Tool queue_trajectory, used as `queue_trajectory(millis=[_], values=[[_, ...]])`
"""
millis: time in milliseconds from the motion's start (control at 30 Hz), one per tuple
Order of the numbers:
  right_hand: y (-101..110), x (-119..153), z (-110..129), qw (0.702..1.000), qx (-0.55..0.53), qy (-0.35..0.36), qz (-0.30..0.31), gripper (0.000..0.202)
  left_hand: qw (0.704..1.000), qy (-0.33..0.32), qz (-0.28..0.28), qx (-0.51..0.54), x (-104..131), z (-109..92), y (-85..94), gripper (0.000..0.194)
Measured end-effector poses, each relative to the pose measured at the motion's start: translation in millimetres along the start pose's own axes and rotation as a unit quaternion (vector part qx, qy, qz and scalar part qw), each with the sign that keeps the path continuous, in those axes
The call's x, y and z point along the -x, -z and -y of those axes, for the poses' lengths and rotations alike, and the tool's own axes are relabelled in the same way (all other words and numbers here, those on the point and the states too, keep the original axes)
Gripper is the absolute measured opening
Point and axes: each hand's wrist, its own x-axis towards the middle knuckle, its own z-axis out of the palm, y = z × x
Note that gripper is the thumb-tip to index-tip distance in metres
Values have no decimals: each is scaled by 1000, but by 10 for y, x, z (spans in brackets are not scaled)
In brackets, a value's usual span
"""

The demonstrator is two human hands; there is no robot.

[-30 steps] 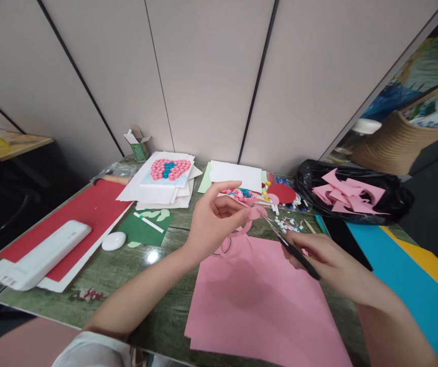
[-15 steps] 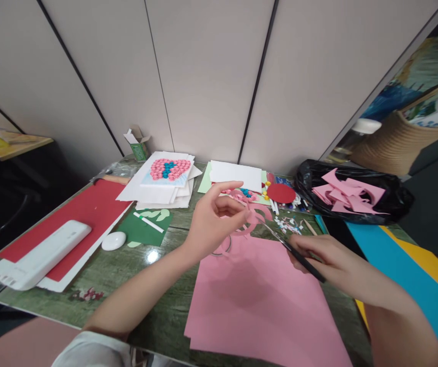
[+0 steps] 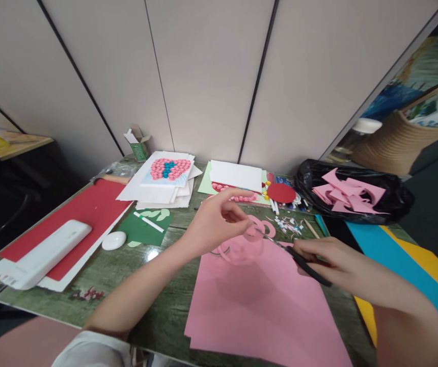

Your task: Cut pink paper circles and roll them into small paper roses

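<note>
A curled pink paper strip hangs at the centre of the frame, just above the upper edge of the large pink sheet on the green table. The left hand pinches the strip between thumb and fingertips, forefinger stretched out above. The right hand, lower right of centre, is closed round a slim black tool whose tip meets the strip's coil — whether it grips the paper cannot be made out. Behind the hands lie small paper scraps and a red disc; at upper right, a black bag of pink offcuts; at left, a white device on red card.
</note>
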Motion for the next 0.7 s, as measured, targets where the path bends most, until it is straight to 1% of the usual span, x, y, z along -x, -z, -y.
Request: queue_trajectory(millis=[167,300,533,700], values=[[6,-4,-7,1000,4,3,12,23,1000,5,11,-20,-5,-11,11,41],[7,-10,2,1000,5,7,0,23,1000,1,14,-8,-15,-2,2,37],[-6,-21,-20,1000,-2,-13,-7,20,1000,-18,-21,5,-51,70,-15,34],[-24,-45,-2,1000,-18,-11,-13,19,999,-21,-47,13,-77,97,-15,33]])
